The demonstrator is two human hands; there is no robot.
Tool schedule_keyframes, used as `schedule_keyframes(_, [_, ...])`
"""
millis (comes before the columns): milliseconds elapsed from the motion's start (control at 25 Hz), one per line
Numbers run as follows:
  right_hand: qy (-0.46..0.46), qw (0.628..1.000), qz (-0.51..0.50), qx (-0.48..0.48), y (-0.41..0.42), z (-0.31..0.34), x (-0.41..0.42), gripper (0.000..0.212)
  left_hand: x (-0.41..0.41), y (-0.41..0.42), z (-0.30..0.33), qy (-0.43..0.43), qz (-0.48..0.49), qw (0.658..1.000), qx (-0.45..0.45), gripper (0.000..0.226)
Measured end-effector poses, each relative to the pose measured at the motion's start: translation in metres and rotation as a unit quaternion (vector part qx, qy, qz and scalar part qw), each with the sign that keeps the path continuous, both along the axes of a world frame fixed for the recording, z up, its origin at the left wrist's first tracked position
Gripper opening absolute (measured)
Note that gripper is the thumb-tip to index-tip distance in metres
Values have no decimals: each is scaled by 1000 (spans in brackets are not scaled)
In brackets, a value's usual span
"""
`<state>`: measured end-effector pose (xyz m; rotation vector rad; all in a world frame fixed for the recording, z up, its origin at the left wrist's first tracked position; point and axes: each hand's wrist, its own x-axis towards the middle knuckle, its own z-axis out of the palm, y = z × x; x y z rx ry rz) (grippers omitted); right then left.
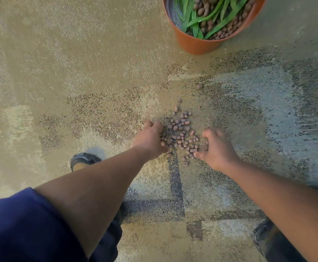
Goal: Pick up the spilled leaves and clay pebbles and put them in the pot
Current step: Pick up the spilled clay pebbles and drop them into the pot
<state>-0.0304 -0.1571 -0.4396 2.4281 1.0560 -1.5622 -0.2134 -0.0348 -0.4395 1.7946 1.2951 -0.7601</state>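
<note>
On carpet [97, 53], left hand [150, 140] & right hand [217, 148], both cupped open, rake clay pebbles [181, 133] together. Leaves [211, 17] already in pot [196, 44], far side. Next, probably: scoop pile w/ both palms, carry over w/o dropping.

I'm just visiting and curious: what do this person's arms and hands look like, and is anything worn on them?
Both hands, left hand and right hand, are bare: no gloves, rings or watch show. The forearms are bare too. A dark blue sleeve covers the left upper arm, ending near the elbow. No sleeve shows on the right arm within the picture.
</note>
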Motion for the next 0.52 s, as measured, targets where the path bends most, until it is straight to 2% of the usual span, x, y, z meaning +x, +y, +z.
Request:
schedule_keyframes(120, [-10,1000,21,21,-6,-5,-14,59,-2,-9,0,-21,13,999,23,60])
schedule_keyframes(240, [-36,998,-28,48,-3,-8,-25,42,-1,-15,-1,-34,36,998,39,49])
schedule_keyframes(360, [-41,998,-4,56,-6,-11,-33,24,3,-17,-1,-42,48,997,44,41])
schedule_keyframes(520, [-30,998,-24,53,-6,-10,-34,15,5,-19,0,-67,37,996,45,22])
